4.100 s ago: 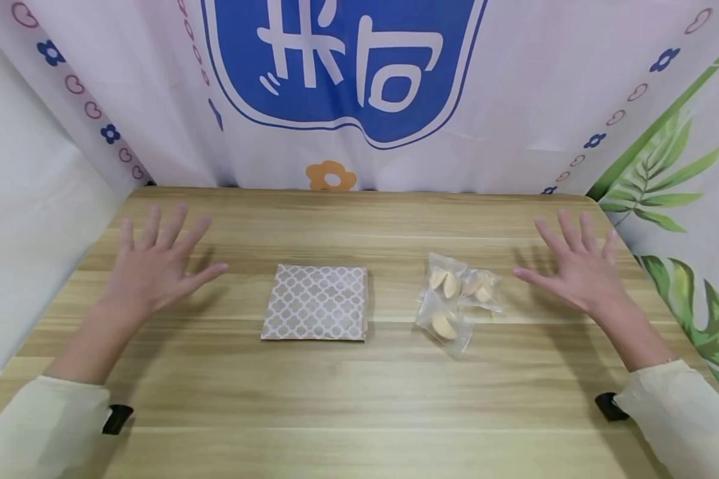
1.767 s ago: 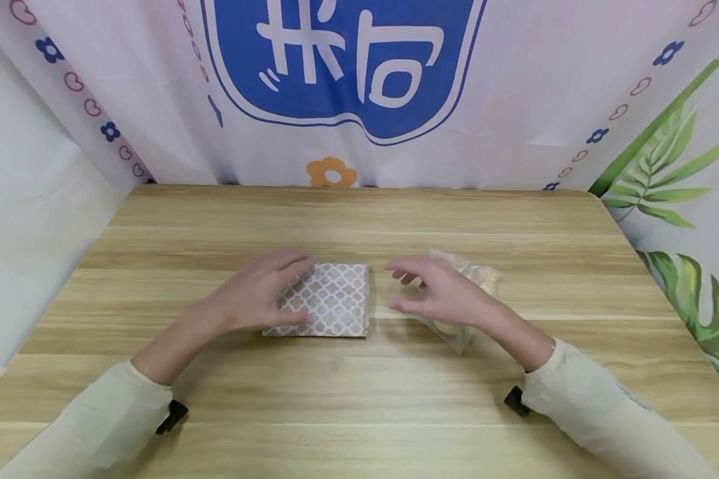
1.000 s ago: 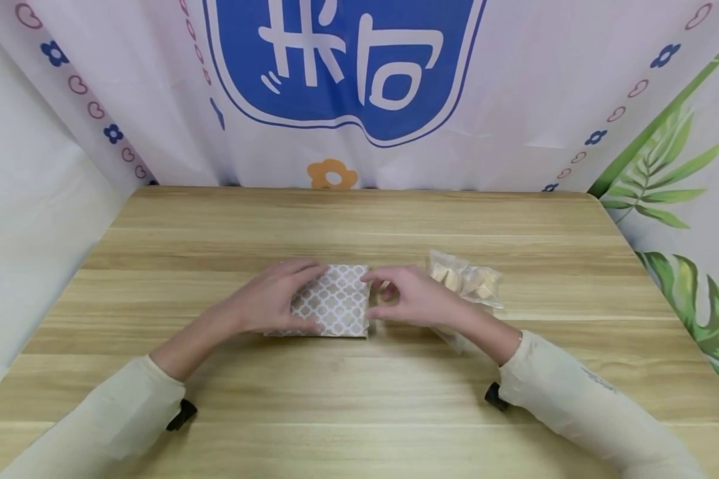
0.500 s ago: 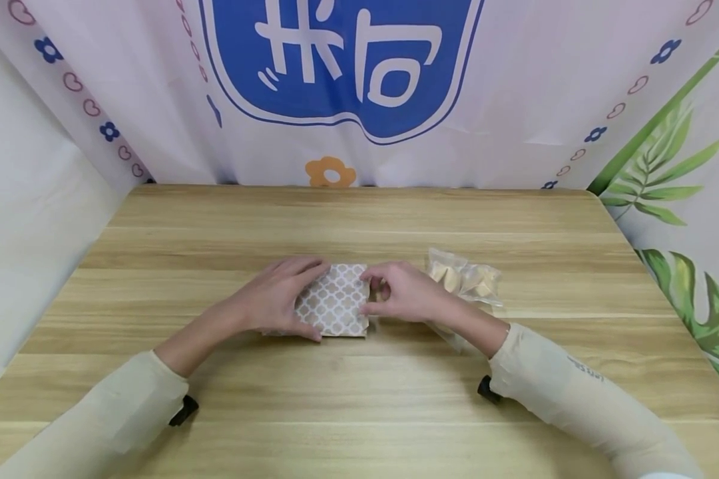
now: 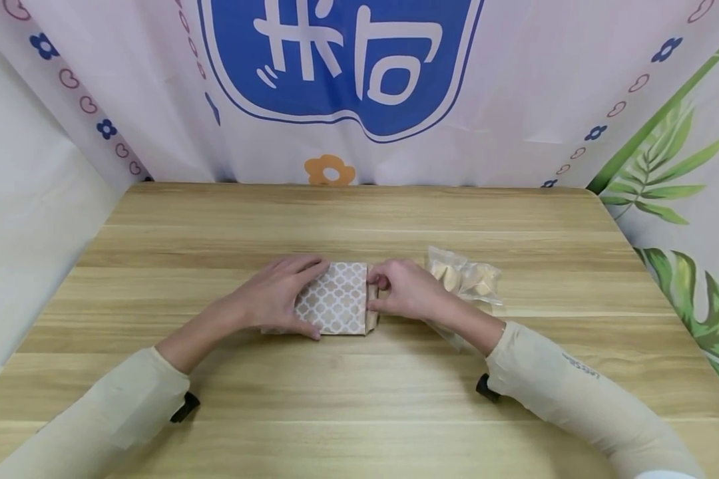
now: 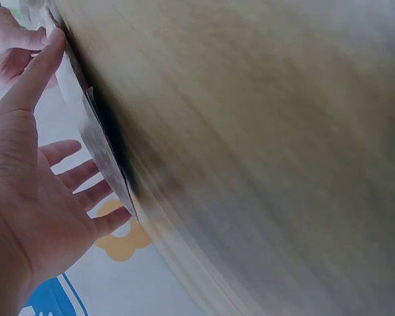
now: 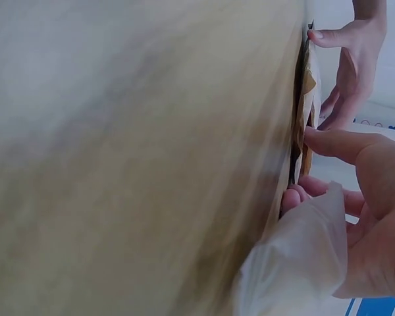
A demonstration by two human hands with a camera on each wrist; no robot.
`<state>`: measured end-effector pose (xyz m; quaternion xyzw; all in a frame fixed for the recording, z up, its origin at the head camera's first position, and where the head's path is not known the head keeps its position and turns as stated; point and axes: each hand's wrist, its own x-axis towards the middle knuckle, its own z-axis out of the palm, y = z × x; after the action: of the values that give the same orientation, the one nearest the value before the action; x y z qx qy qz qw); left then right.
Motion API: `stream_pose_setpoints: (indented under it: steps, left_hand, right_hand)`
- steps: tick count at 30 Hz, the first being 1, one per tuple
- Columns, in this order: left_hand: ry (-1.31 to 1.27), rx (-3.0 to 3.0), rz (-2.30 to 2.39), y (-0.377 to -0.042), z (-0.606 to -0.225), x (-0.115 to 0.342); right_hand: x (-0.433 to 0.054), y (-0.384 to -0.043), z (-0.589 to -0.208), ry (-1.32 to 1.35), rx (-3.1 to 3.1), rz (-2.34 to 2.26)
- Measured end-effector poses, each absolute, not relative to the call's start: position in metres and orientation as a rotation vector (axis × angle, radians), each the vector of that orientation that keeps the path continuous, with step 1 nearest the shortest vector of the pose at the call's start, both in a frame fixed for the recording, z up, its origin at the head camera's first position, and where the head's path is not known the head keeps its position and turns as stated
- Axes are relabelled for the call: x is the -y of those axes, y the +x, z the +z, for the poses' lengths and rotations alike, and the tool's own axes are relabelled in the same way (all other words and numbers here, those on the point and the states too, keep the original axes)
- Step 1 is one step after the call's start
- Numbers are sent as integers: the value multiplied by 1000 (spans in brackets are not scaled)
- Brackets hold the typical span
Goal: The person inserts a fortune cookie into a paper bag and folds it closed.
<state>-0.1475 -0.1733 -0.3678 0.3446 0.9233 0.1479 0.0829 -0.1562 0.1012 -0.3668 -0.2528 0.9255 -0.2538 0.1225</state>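
A flat paper bag (image 5: 338, 307) with a white quatrefoil lattice on tan lies on the table. Over its left part rests my left hand (image 5: 278, 293), thumb along the near edge and fingers spread toward the far edge. My right hand (image 5: 412, 293) pinches the bag's right end with thumb and fingers, where a plain brown strip (image 5: 373, 322) shows. In the right wrist view the edge of the paper bag (image 7: 307, 108) gapes a little, right above the thumb. The left wrist view shows the underside of the bag (image 6: 95, 135) alongside straight, spread fingers.
Behind my right hand lie clear packets of fortune cookies (image 5: 446, 274), one partly hidden under the wrist. A packet's clear film (image 7: 296, 263) fills the lower part of the right wrist view. A printed cloth (image 5: 245, 153) hangs along the table's (image 5: 359, 426) far edge.
Both hands have come in from the table's sides to the paper bag. Over the last half second its right end has parted, and a brown strip now shows by my right fingers.
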Motion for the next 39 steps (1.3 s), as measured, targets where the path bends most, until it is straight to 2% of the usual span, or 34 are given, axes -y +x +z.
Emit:
stream_pose_setpoints:
  steps: [21, 39]
  left_hand:
    - [977, -2738, 404, -148, -373, 172]
    - [993, -2766, 455, -150, -371, 171]
  right_hand:
    - [-100, -156, -372, -734, -2691, -697]
    - [-102, -159, -372, -777, -2530, -1052]
